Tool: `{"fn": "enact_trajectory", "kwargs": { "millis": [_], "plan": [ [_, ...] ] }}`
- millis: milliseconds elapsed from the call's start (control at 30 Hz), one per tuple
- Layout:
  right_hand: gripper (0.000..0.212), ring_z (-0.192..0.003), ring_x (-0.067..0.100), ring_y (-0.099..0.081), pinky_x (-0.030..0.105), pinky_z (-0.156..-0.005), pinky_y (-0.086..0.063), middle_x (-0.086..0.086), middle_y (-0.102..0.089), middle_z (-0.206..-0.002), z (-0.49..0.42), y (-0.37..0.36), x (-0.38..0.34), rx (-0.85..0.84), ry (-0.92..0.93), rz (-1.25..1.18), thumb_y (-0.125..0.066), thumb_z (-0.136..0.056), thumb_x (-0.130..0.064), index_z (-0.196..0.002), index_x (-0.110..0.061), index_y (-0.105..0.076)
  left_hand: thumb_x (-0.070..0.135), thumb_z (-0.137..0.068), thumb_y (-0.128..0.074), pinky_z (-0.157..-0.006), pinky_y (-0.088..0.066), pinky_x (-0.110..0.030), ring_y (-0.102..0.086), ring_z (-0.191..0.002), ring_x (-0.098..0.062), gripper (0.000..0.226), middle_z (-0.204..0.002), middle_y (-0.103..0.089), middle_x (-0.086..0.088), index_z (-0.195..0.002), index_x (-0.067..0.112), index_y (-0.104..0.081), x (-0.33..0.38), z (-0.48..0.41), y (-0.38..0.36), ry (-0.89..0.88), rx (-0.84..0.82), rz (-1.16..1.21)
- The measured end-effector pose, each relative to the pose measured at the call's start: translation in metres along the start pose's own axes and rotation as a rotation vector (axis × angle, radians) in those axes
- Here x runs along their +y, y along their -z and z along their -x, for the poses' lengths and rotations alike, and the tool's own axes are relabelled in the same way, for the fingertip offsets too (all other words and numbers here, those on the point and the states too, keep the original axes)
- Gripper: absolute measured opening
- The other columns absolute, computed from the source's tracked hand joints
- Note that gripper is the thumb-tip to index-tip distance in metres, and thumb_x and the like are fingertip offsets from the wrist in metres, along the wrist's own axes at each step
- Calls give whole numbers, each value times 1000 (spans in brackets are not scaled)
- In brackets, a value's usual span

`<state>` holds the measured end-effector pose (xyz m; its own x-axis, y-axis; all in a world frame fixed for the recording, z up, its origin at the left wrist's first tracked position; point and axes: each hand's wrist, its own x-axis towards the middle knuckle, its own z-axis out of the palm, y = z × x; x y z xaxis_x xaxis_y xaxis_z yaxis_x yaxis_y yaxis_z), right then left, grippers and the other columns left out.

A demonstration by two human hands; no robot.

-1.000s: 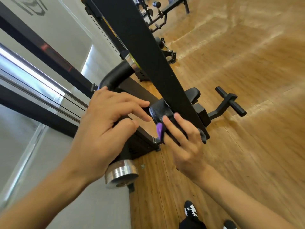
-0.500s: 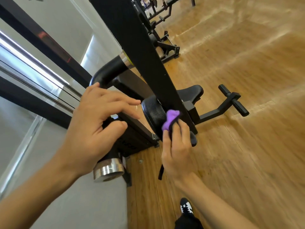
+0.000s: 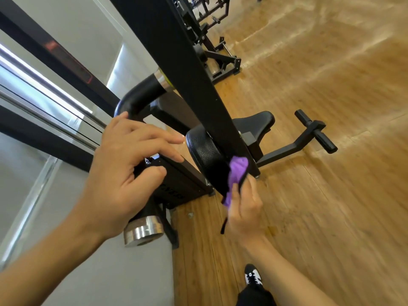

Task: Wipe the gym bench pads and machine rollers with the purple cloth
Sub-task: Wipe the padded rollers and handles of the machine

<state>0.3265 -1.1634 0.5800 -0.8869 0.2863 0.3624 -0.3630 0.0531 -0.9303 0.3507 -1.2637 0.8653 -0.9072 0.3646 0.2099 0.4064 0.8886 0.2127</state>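
While the right hand (image 3: 242,208) pinches the bunched purple cloth (image 3: 237,171) in curled fingers against the lower edge of the round black padded roller (image 3: 204,154), the wipe would go best, I judge, with the cloth spread flatter and swept round the whole rim, pressed firmly into the textured cover. The left hand (image 3: 125,164) lies over the curved black handle bar (image 3: 141,98), fingers loosely spread, thumb bent under; whether it truly grips is unclear. The slanted black frame beam (image 3: 183,62) hides the roller's far side, and the palm covers part of the cloth.
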Motion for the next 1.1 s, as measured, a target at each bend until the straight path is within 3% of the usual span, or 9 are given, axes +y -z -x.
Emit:
{"fn": "enact_trajectory", "kwargs": {
  "millis": [100, 233, 300, 367, 500, 567, 767, 967, 1100],
  "plan": [
    [23, -82, 13, -60, 32, -70, -47, -3, -60, -96, 6, 4, 12, 12, -162, -66, -38, -104, -32, -117, -34, -57, 31, -79, -44, -113, -26, -34, -55, -117, -18, 36, -119, -71, 14, -91, 22, -77, -7, 0, 4, 17, 10, -2],
    [32, -112, 13, -61, 31, -90, -52, -1, -59, -126, -23, -17, -45, -25, -18, -133, -41, -107, -20, -136, -18, -55, 32, -81, -43, -115, -25, -53, -56, -116, -18, 36, -118, -71, 12, -90, 21, -76, -13, -6, 3, -4, 3, -41],
    [37, -121, 19, -59, 35, -94, -54, 6, -53, -140, -23, -21, -46, -45, 98, -47, -39, -109, -22, -145, -16, -48, 32, -80, -43, -117, -23, -47, -56, -115, -18, 37, -118, -72, 12, -89, 20, -77, -13, -6, 0, 4, 4, -43],
    [33, -111, 22, -62, 42, -87, -57, 14, -57, -133, -12, -20, -19, -45, 166, 71, -41, -109, -22, -140, -14, -47, 32, -80, -43, -121, -19, -40, -57, -116, -19, 37, -118, -72, 12, -89, 20, -77, -13, -5, 0, 12, 4, -34],
    [31, -88, 15, -63, 44, -70, -58, 2, -59, -110, -8, -17, 1, -9, -39, 46, -39, -107, -43, -131, -26, -51, 32, -81, -43, -119, -21, -39, -56, -116, -19, 35, -117, -71, 13, -88, 24, -76, -15, -6, 1, 22, 21, -36],
    [39, -97, 18, -64, 46, -77, -58, 4, -60, -115, -20, -25, -19, 13, -58, 35, -38, -109, -43, -132, -17, -55, 32, -81, -42, -116, -22, -33, -56, -115, -17, 35, -115, -71, 13, -88, 24, -75, -15, -7, 0, 25, 22, -26],
    [41, -135, 32, -53, 42, -105, -49, 13, -63, -138, -39, -32, -37, 76, 504, 282, -68, -96, 0, -134, -13, -57, 31, -80, -42, -114, -19, -24, -57, -115, -17, 34, -113, -72, 14, -87, 26, -76, -6, -7, -1, 10, 31, -14],
    [34, -134, 30, -56, 46, -116, -41, 16, -64, -137, -77, -29, -67, -131, 682, 432, -52, -103, -7, -134, -6, -65, 31, -81, -43, -112, -23, -30, -55, -112, -8, 33, -113, -71, 16, -91, 30, -74, -4, -4, -1, -34, 48, 8],
    [40, -146, 36, -40, 51, -122, -30, 16, -51, -151, -58, -11, -39, -220, 778, 645, -65, -96, -14, -137, -14, -65, 34, -82, -43, -116, -17, -26, -56, -113, -11, 32, -111, -71, 18, -90, 32, -73, -9, 0, -1, -8, 74, 23]
  ]
}}
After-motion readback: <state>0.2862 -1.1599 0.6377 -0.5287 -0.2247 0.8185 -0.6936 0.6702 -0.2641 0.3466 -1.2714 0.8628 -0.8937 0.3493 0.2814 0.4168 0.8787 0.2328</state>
